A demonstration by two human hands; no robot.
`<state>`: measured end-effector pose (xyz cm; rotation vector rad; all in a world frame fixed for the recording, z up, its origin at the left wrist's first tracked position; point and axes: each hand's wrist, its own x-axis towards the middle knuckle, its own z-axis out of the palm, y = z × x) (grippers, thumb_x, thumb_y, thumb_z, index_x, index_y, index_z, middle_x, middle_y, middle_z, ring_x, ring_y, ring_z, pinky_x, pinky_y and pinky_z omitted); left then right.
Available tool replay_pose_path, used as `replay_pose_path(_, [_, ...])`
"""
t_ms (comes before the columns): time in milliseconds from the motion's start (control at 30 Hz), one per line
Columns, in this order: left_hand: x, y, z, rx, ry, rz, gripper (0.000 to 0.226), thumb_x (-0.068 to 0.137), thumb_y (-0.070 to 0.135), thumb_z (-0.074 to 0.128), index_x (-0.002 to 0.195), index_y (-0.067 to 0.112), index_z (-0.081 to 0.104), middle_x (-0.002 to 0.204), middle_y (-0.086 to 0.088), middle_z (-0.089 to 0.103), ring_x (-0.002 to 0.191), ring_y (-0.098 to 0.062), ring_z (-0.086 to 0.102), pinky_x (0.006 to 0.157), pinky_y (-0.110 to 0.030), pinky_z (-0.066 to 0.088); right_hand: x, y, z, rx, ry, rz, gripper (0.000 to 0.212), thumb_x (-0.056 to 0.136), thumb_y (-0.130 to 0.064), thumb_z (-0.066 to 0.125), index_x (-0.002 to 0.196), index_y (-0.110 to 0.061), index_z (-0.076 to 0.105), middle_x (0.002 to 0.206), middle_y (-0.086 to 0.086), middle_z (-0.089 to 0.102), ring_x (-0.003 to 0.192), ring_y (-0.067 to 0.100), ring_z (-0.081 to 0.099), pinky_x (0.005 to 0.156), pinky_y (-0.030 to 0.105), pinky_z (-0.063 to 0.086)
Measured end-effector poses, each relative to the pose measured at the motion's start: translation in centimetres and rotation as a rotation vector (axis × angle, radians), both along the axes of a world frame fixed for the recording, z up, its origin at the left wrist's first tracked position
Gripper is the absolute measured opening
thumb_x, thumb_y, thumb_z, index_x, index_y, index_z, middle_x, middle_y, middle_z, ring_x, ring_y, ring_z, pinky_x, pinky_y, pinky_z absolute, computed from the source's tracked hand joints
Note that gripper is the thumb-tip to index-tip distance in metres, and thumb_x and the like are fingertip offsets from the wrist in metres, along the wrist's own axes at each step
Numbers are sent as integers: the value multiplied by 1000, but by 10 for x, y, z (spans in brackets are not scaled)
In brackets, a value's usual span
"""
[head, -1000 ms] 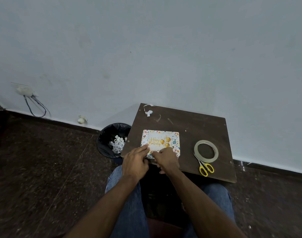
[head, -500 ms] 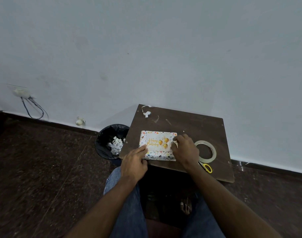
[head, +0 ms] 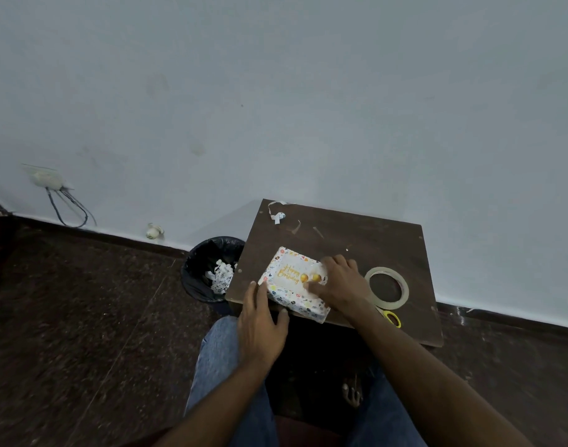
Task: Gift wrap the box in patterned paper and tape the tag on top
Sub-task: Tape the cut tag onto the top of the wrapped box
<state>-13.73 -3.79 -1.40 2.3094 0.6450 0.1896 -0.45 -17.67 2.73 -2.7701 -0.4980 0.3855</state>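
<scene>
Box [head: 295, 287] under right hand [head: 339, 282], left hand [head: 260, 321] at near-left corner

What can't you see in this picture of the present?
- Tape holding the tag: too small to tell, head view.
- Scissors blades: hidden under the right hand and wrist.
- Gift box right edge: covered by the right hand.
- Bin bottom: too dark to see.

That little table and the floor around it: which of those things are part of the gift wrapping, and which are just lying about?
Part of the job:
- wrapped box
- Happy Birthday tag on its top
- tape roll
- yellow-handled scissors
- left hand and right hand, both on the box

Lying about:
- paper scraps on the table
- bin holding offcuts
- wall socket
</scene>
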Motion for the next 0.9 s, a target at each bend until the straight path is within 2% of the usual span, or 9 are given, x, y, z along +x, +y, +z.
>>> replay_pose_path(100, [17, -3, 6, -314, -11, 116, 75, 92, 36, 61, 154, 14, 25, 157, -4, 30, 141, -25, 36, 107, -36, 37, -20, -1, -8, 69, -3, -149, 66, 81, -68, 61, 129, -24, 50, 128, -1, 49, 121, 23, 42, 85, 39, 47])
replay_pose_path(167, [25, -1, 4, -423, 12, 140, 79, 81, 51, 60, 150, 23, 33, 147, 1, 47, 134, -23, 46, 108, -41, 41, -30, -2, -13, 107, 0, -245, 67, 80, -72, 59, 124, -22, 51, 124, 0, 51, 117, 24, 46, 80, 37, 44])
replay_pose_path(233, [29, 1, 2, -423, 46, 128, 73, 75, 50, 57, 143, 29, 42, 135, 5, 59, 124, -19, 55, 102, -44, 46, -38, 0, -18, 141, 23, -326, 68, 79, -74, 57, 121, -21, 52, 123, 1, 52, 117, 25, 49, 80, 38, 43])
replay_pose_path(400, [45, 10, 13, -408, 39, 24, 53, 85, 10, 59, 135, 28, 54, 118, 5, 68, 104, -18, 64, 88, -33, 52, -54, 2, -31, 305, 129, -402, 60, 85, -67, 57, 122, -20, 55, 118, 1, 55, 112, 23, 56, 82, 36, 44])
replay_pose_path(500, [60, 23, 18, -402, 83, -50, 57, 86, 5, 55, 140, 22, 51, 118, 1, 69, 99, -18, 67, 83, -33, 56, -59, 1, -36, 468, 201, -488, 49, 89, -60, 58, 122, -22, 57, 116, -3, 59, 105, 16, 59, 79, 31, 44])
replay_pose_path(633, [77, 27, 25, -364, 147, -157, 50, 88, 8, 58, 134, 26, 55, 109, 4, 71, 93, -16, 68, 83, -33, 56, -58, 4, -43, 735, 306, -654, 42, 97, -49, 54, 118, -14, 61, 111, 0, 66, 99, 17, 63, 85, 39, 53])
replay_pose_path(700, [82, 24, 25, -351, 195, -174, 60, 89, 18, 63, 145, 24, 43, 127, 3, 65, 107, -17, 65, 94, -36, 53, -56, 5, -46, 776, 332, -704, 39, 97, -47, 55, 115, -13, 61, 106, 1, 67, 97, 20, 66, 86, 46, 56])
replay_pose_path(800, [79, 13, 25, -232, 228, -216, 79, 91, 29, 63, 156, 20, 19, 161, -1, 25, 143, -21, 34, 114, -37, 33, -53, 6, -51, 847, 388, -740, 30, 93, -46, 62, 104, -18, 62, 101, 1, 69, 93, 21, 68, 85, 51, 57])
replay_pose_path(900, [69, 3, 23, -55, 248, -279, 80, 95, 43, 55, 157, 27, 7, 165, -1, -1, 149, -25, 17, 115, -44, 28, -53, 5, -51, 892, 424, -755, 23, 91, -42, 66, 97, -20, 63, 97, 2, 70, 89, 19, 69, 84, 51, 58])
